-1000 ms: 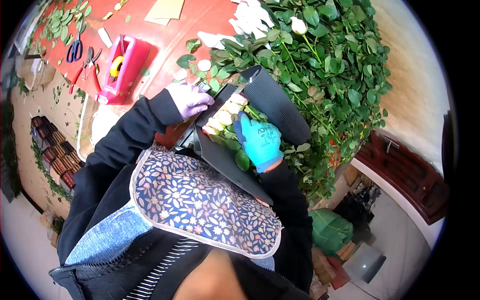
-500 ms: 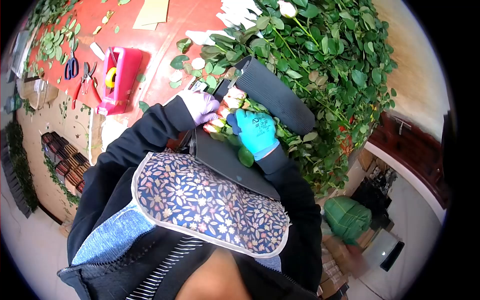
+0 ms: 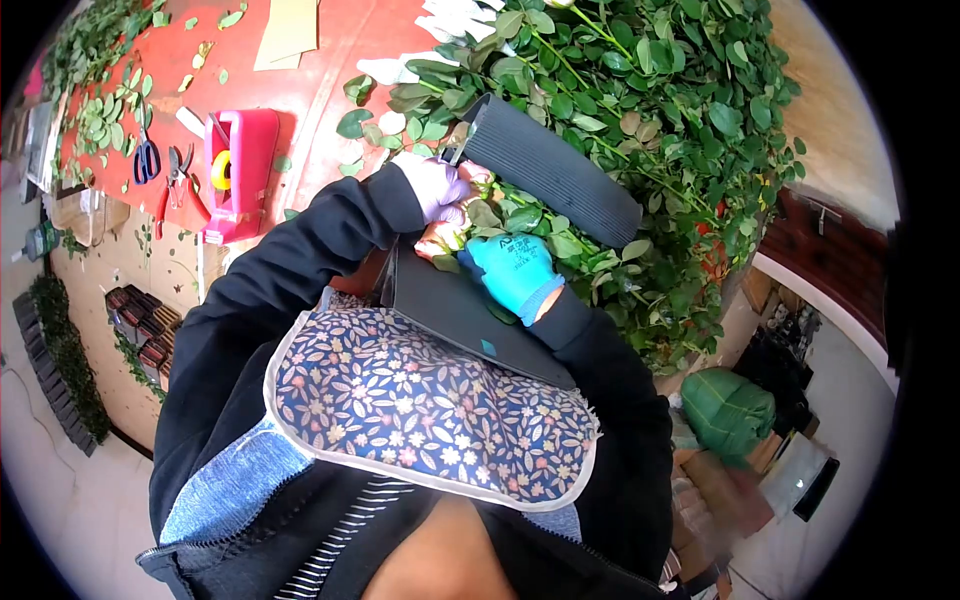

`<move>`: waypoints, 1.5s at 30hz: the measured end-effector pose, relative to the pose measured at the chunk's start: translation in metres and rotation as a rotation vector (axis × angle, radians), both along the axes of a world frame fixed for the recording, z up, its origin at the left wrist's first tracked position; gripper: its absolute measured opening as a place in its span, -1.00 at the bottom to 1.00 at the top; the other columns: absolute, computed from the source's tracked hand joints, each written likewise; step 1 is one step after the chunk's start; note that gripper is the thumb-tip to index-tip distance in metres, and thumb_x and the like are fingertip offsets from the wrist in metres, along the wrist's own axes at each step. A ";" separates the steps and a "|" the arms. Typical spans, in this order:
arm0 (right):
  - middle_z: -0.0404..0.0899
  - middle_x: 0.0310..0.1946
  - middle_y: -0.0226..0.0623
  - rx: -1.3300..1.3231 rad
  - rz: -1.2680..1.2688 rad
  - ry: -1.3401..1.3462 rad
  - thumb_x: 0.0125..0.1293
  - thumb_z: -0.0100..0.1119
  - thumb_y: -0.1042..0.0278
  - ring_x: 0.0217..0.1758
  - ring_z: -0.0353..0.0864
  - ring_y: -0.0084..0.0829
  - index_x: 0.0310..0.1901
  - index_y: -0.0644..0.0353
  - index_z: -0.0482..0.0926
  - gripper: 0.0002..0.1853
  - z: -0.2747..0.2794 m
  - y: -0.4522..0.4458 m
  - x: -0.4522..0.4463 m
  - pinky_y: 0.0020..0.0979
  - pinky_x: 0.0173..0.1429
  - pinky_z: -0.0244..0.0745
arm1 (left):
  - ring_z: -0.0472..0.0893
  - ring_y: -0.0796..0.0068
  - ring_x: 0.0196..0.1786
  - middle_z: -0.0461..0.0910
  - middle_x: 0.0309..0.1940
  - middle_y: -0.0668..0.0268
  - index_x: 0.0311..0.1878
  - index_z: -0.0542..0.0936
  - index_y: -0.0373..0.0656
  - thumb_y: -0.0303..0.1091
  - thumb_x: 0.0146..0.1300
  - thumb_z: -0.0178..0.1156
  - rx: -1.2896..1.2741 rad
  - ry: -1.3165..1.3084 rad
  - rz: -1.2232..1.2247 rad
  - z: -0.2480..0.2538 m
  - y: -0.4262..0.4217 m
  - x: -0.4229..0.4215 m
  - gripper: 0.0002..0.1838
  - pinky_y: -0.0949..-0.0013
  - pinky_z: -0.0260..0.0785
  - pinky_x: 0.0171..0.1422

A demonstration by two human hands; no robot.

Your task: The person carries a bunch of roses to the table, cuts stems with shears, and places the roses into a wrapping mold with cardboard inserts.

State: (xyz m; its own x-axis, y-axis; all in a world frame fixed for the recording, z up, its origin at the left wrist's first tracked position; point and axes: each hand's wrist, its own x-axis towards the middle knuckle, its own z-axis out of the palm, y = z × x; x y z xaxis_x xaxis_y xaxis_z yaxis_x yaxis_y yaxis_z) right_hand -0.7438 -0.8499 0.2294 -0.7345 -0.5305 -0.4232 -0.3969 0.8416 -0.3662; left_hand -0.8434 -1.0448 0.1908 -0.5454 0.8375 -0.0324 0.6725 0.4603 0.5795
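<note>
My left hand (image 3: 436,188), in a pale lilac glove, is closed with bent fingers over the heads of pink-and-cream roses (image 3: 440,240). My right hand (image 3: 515,272), in a turquoise glove with dark fingertips, curls around the leafy stem side of the same bunch. Its fingertips are partly hidden. The roses lie between a ribbed black flap (image 3: 555,170), curled on the far side, and a smooth black flap (image 3: 470,315) nearer my floral apron (image 3: 430,410).
A large heap of leafy rose stems (image 3: 660,120) covers the right side of the red table (image 3: 345,30). At left are a pink tape dispenser (image 3: 255,160), red-handled pliers (image 3: 180,190), blue-handled scissors (image 3: 146,160) and cardboard pieces (image 3: 287,33). A green bundle (image 3: 728,412) sits lower right.
My left hand has shifted up and right over the rose heads, toward the ribbed flap. My right hand stays by the bunch, slightly lower. The whole view has tilted a little.
</note>
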 end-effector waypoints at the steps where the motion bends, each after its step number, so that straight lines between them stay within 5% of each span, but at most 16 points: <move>1: 0.64 -0.52 -0.23 -0.002 -0.007 0.000 0.28 0.05 0.25 -0.49 0.67 -0.21 -0.38 0.07 0.61 -0.83 -0.002 0.001 0.000 -0.11 -0.42 0.52 | 0.63 0.18 -0.40 0.56 -0.53 0.23 -0.39 0.59 -0.02 0.05 0.15 0.31 -0.012 -0.015 0.007 0.000 0.000 0.000 -0.67 0.12 0.41 -0.38; 5: 0.59 -0.58 -0.25 0.099 0.075 0.085 0.28 0.07 0.25 -0.52 0.63 -0.22 -0.37 0.07 0.56 -0.86 -0.008 -0.001 -0.004 -0.15 -0.42 0.47 | 0.63 0.18 -0.39 0.57 -0.52 0.22 -0.38 0.59 -0.03 0.05 0.16 0.30 0.071 -0.060 0.000 -0.007 -0.001 -0.001 -0.67 0.12 0.42 -0.35; 7: 0.58 -0.59 -0.26 0.155 0.133 0.122 0.22 0.09 0.30 -0.52 0.63 -0.23 -0.40 0.09 0.55 -0.89 -0.010 -0.003 -0.004 -0.16 -0.42 0.48 | 0.65 0.12 -0.30 0.62 -0.35 0.16 -0.08 0.61 0.01 -0.05 0.20 0.23 -0.064 -0.167 -0.069 0.003 -0.001 -0.004 -0.70 0.08 0.48 -0.24; 14: 0.59 -0.59 -0.29 0.098 0.066 0.161 0.22 0.10 0.27 -0.52 0.63 -0.24 -0.40 0.05 0.58 -0.88 -0.013 0.001 -0.003 -0.17 -0.40 0.48 | 0.61 0.27 -0.32 0.57 -0.42 0.31 -0.28 0.62 0.01 0.02 0.05 0.33 -0.091 -0.002 -0.097 0.025 -0.004 0.013 -0.68 0.18 0.42 -0.25; 18: 0.63 -0.48 -0.30 -0.065 0.111 0.024 0.14 0.23 0.18 -0.44 0.66 -0.23 -0.37 0.03 0.62 -0.85 0.009 0.012 -0.011 -0.14 -0.35 0.51 | 0.59 0.36 -0.13 0.54 0.16 0.29 0.23 0.54 0.03 -0.09 0.03 0.35 0.216 0.215 -0.182 0.027 -0.002 0.027 -0.38 0.28 0.44 -0.09; 22: 0.65 -0.42 -0.22 -0.467 -0.191 0.246 0.26 0.24 0.25 -0.32 0.70 -0.16 -0.17 0.12 0.62 -0.82 0.110 0.035 -0.022 -0.19 -0.26 0.57 | 0.61 0.28 -0.13 0.53 0.24 0.32 0.27 0.53 0.00 -0.17 0.01 0.35 0.023 0.188 -0.068 0.015 0.000 0.031 -0.34 0.21 0.49 -0.01; 24: 0.69 -0.34 -0.16 -0.149 -0.413 0.380 0.27 0.25 0.30 -0.26 0.73 -0.17 -0.07 0.16 0.64 -0.77 0.155 0.057 -0.032 -0.28 -0.21 0.59 | 0.62 0.25 -0.17 0.55 0.23 0.30 0.25 0.54 -0.01 -0.18 0.02 0.34 0.054 0.185 -0.077 0.016 0.000 0.027 -0.36 0.18 0.49 -0.04; 28: 0.69 -0.18 -0.05 -0.084 -0.735 0.370 0.42 0.13 0.26 -0.20 0.72 -0.13 0.03 0.21 0.62 -0.73 0.113 0.130 -0.036 -0.28 -0.11 0.58 | 0.57 0.18 0.06 0.35 0.41 0.34 0.38 0.42 0.06 0.01 0.16 0.25 -0.164 0.054 -0.117 0.012 -0.002 0.025 -0.31 0.08 0.40 0.13; 29: 0.69 -0.08 -0.02 -0.421 -0.846 0.227 0.44 0.06 0.02 -0.04 0.72 -0.18 0.09 0.12 0.63 -0.59 0.075 0.142 -0.039 -0.22 0.08 0.56 | 0.57 0.17 0.05 0.35 0.41 0.33 0.39 0.40 0.06 0.01 0.17 0.25 -0.160 0.041 -0.117 0.009 -0.003 0.024 -0.30 0.07 0.39 0.13; 31: 0.56 0.16 0.05 -0.883 -0.896 0.048 0.53 -0.05 0.11 0.20 0.60 -0.17 0.35 0.11 0.42 -0.54 -0.029 0.170 -0.040 -0.34 0.30 0.42 | 0.61 0.17 -0.03 0.41 0.36 0.31 0.36 0.42 0.04 -0.02 0.14 0.28 -0.138 0.004 -0.107 0.007 -0.002 0.023 -0.31 0.09 0.44 0.06; 33: 0.40 0.35 -0.07 -1.880 -1.076 -0.119 0.59 -0.19 0.19 0.41 0.39 -0.28 0.48 0.20 0.17 -0.48 0.033 0.127 -0.046 -0.38 0.40 0.32 | 0.62 0.15 -0.09 0.46 0.31 0.24 0.31 0.47 -0.01 -0.13 0.10 0.32 -0.040 0.023 -0.100 0.002 -0.005 0.021 -0.35 0.14 0.48 0.02; 35: 0.35 0.38 -0.09 -1.419 -0.904 0.377 0.60 -0.25 0.10 0.46 0.28 -0.27 0.50 0.21 0.12 -0.44 0.058 0.118 -0.035 -0.27 0.47 0.27 | 0.62 0.11 -0.08 0.47 0.29 0.18 0.28 0.50 -0.06 -0.22 0.11 0.33 0.000 0.063 -0.102 0.006 -0.001 0.019 -0.39 0.17 0.49 0.04; 38: 0.28 0.41 -0.02 -1.816 -0.751 0.120 0.49 -0.09 -0.09 0.48 0.25 -0.11 0.55 0.19 -0.09 -0.20 0.058 0.120 -0.008 -0.15 0.53 0.08 | 0.62 0.08 -0.07 0.48 0.29 0.18 0.28 0.49 -0.10 -0.22 0.11 0.33 -0.030 -0.014 -0.096 -0.010 -0.004 0.017 -0.38 0.14 0.49 0.06; 41: 0.52 0.22 -0.05 -2.171 -0.639 -0.169 0.59 -0.24 0.00 0.28 0.50 -0.19 0.46 0.25 0.18 -0.41 0.039 0.117 0.004 -0.14 0.30 0.44 | 0.62 0.10 -0.08 0.53 0.23 0.17 0.26 0.49 -0.11 -0.27 0.08 0.32 0.051 0.095 -0.128 0.010 -0.001 0.011 -0.39 0.13 0.49 0.04; 44: 0.64 0.04 -0.12 -1.340 -0.626 -0.389 0.56 -0.09 0.29 0.08 0.65 -0.26 0.24 0.35 0.45 -0.62 0.088 0.096 -0.021 -0.29 0.24 0.52 | 0.63 0.12 -0.09 0.55 0.19 0.17 0.22 0.52 -0.09 -0.30 0.08 0.31 0.092 0.103 -0.137 0.009 -0.002 0.005 -0.44 0.14 0.49 0.03; 45: 0.65 0.02 -0.16 -1.060 -0.454 -0.023 0.53 -0.12 0.44 0.07 0.64 -0.38 0.13 0.39 0.52 -0.70 0.097 0.081 -0.027 -0.39 0.21 0.53 | 0.63 0.12 -0.10 0.56 0.17 0.18 0.20 0.52 -0.09 -0.31 0.08 0.30 0.102 0.105 -0.140 0.010 -0.002 0.006 -0.46 0.14 0.49 0.03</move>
State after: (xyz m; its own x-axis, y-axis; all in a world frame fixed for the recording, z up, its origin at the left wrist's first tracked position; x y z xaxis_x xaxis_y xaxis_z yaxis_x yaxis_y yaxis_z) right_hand -0.7706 -0.7691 0.3268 -0.9468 -0.3160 0.0613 -0.1202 0.1704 -0.9780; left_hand -0.8378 -1.0472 0.2004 -0.4191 0.9016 0.1073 0.7852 0.3005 0.5414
